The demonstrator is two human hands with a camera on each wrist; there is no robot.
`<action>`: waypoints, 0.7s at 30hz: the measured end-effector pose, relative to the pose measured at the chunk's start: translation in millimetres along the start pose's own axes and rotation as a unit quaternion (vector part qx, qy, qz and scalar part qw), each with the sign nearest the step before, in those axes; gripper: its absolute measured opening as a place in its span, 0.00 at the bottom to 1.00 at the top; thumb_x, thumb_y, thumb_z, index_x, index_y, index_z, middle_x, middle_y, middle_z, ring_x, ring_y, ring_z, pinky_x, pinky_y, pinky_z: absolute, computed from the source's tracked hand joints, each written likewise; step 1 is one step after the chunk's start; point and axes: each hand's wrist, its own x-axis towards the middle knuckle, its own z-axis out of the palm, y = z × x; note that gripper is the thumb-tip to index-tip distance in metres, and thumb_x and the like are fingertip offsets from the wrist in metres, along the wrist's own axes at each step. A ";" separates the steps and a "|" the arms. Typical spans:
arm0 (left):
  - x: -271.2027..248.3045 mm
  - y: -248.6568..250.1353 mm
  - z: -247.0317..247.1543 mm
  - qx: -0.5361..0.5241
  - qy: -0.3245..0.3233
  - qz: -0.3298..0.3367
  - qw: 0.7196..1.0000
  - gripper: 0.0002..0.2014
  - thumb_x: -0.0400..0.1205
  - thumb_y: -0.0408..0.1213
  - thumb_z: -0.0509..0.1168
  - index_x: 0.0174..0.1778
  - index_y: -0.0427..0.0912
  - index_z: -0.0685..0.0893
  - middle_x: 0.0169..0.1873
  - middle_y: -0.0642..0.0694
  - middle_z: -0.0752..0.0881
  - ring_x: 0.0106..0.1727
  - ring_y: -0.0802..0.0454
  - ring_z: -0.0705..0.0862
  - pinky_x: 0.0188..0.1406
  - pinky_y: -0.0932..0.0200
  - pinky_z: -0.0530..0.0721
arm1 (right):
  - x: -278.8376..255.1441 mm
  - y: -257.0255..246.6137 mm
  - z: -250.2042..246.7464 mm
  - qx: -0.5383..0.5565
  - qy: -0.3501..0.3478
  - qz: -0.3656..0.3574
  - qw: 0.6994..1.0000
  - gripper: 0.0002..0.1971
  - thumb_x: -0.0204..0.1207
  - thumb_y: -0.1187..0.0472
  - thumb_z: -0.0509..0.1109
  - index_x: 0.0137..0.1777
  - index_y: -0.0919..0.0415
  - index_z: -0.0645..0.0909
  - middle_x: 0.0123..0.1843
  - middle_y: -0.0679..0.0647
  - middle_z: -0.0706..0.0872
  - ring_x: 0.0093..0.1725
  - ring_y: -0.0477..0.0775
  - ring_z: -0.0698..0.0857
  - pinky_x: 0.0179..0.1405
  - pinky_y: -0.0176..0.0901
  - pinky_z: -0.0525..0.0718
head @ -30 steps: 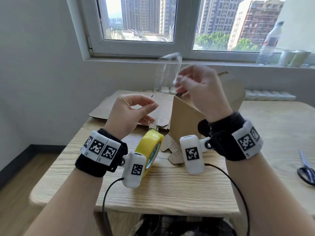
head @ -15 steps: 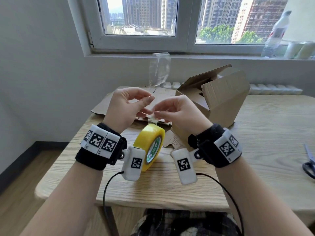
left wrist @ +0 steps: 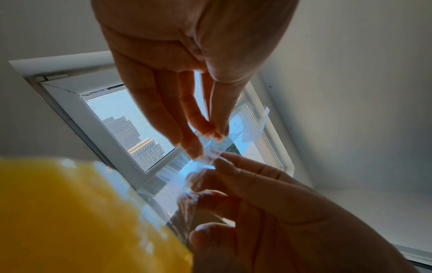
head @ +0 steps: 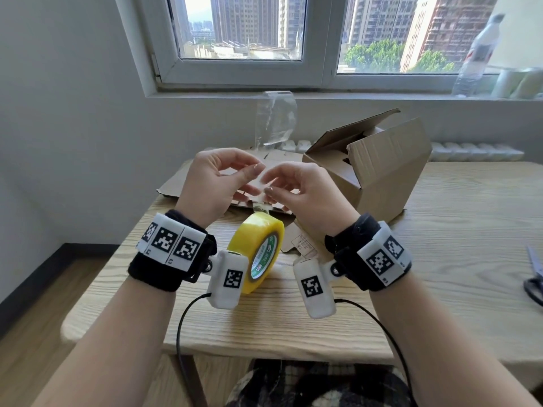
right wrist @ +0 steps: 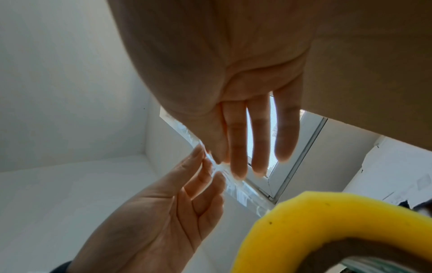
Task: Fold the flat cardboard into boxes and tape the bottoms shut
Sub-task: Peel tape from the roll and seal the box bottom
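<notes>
Both hands meet above the yellow tape roll (head: 256, 254), which stands on edge on the wooden tabletop (head: 440, 274) between the wrists. The left hand (head: 217, 183) pinches the clear tape strip (head: 274, 118) between thumb and fingertips – the right hand (head: 305, 195) pinches the same strip just beside it, lower fingers loose. The strip rises from the roll, through the fingers, and stands up free toward the window. A half-folded cardboard box (head: 382, 165) lies tilted behind the right hand – flat cardboard (head: 176, 186) lies behind the left.
</notes>
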 end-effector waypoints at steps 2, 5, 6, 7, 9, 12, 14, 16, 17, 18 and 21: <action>0.2 0.4 0.2 0.001 -0.001 -0.003 1.000 0.01 0.78 0.36 0.74 0.43 0.45 0.89 0.34 0.50 0.89 0.32 0.46 0.92 0.31 0.53 0.89 | 0.1 -0.7 0.2 -0.024 0.008 -0.014 1.000 0.03 0.78 0.65 0.75 0.49 0.61 0.89 0.40 0.49 0.91 0.41 0.45 0.89 0.48 0.42 0.88; 0.8 0.8 1.0 0.002 -0.005 -0.005 1.000 0.01 0.77 0.36 0.75 0.43 0.44 0.89 0.34 0.51 0.89 0.32 0.46 0.92 0.31 0.53 0.89 | 0.0 -3.0 -0.4 -0.054 0.012 -0.026 0.998 0.02 0.77 0.66 0.75 0.46 0.61 0.89 0.39 0.48 0.90 0.41 0.46 0.88 0.49 0.43 0.87; 0.9 0.9 1.5 0.001 -0.006 -0.006 1.000 0.02 0.77 0.36 0.75 0.43 0.44 0.89 0.33 0.51 0.89 0.33 0.46 0.92 0.31 0.53 0.89 | -0.1 -3.3 -0.6 -0.062 0.014 -0.028 0.998 0.02 0.77 0.66 0.74 0.45 0.61 0.88 0.39 0.48 0.90 0.41 0.46 0.88 0.49 0.45 0.87; 1.1 1.0 1.7 0.000 -0.005 -0.008 1.000 0.02 0.77 0.37 0.75 0.43 0.44 0.89 0.33 0.51 0.89 0.33 0.46 0.92 0.31 0.53 0.88 | -0.3 -3.0 -0.4 -0.068 0.016 -0.029 0.997 0.02 0.77 0.66 0.74 0.45 0.60 0.88 0.39 0.49 0.90 0.42 0.47 0.88 0.49 0.46 0.87; 1.6 0.8 2.4 -0.004 0.000 -0.011 1.000 0.02 0.77 0.37 0.75 0.42 0.45 0.89 0.32 0.51 0.89 0.33 0.46 0.92 0.29 0.55 0.88 | -0.7 -1.5 0.5 -0.072 0.023 -0.022 0.997 0.03 0.77 0.66 0.72 0.44 0.60 0.88 0.38 0.50 0.89 0.42 0.50 0.88 0.48 0.51 0.87; 1.5 -1.0 4.6 -0.013 0.018 -0.019 1.000 0.02 0.78 0.36 0.75 0.41 0.44 0.88 0.33 0.50 0.88 0.33 0.46 0.92 0.27 0.59 0.86 | -1.7 -0.8 2.9 -0.061 0.039 -0.006 0.997 0.05 0.76 0.66 0.71 0.42 0.59 0.87 0.37 0.51 0.88 0.40 0.52 0.87 0.41 0.55 0.89; 0.7 -2.6 6.6 -0.017 0.035 -0.022 0.999 0.03 0.78 0.35 0.74 0.40 0.44 0.88 0.34 0.50 0.89 0.32 0.47 0.92 0.25 0.62 0.85 | -2.3 -1.5 4.2 -0.066 0.051 -0.004 0.996 0.05 0.76 0.66 0.70 0.42 0.59 0.87 0.36 0.51 0.88 0.38 0.52 0.87 0.40 0.53 0.89; -0.2 -3.4 8.0 -0.016 0.047 -0.017 0.999 0.03 0.78 0.34 0.74 0.39 0.44 0.88 0.35 0.50 0.89 0.32 0.49 0.92 0.25 0.64 0.83 | -3.7 -3.1 6.0 -0.079 0.064 -0.006 0.995 0.05 0.76 0.66 0.69 0.42 0.59 0.86 0.35 0.50 0.88 0.37 0.49 0.86 0.40 0.47 0.87; -0.7 -3.5 8.1 -0.011 0.050 -0.011 0.999 0.04 0.79 0.34 0.74 0.39 0.44 0.88 0.35 0.50 0.89 0.32 0.49 0.92 0.24 0.64 0.83 | -4.6 -3.7 7.2 -0.085 0.072 -0.007 0.994 0.05 0.76 0.65 0.69 0.42 0.59 0.86 0.35 0.49 0.87 0.37 0.48 0.85 0.39 0.43 0.85; -1.3 -3.4 8.3 -0.003 0.053 -0.004 0.999 0.04 0.79 0.34 0.74 0.39 0.44 0.88 0.35 0.50 0.89 0.32 0.50 0.92 0.24 0.64 0.82 | -5.5 -4.2 8.3 -0.091 0.078 -0.008 0.993 0.04 0.75 0.65 0.69 0.42 0.58 0.86 0.35 0.49 0.87 0.36 0.47 0.84 0.38 0.38 0.82; -3.2 -3.4 9.0 0.021 0.062 0.013 0.998 0.03 0.79 0.33 0.73 0.40 0.43 0.88 0.35 0.48 0.89 0.32 0.51 0.92 0.23 0.65 0.81 | -8.2 -3.9 11.7 -0.098 0.089 -0.006 0.991 0.04 0.76 0.63 0.69 0.43 0.58 0.85 0.35 0.48 0.86 0.36 0.45 0.82 0.36 0.32 0.78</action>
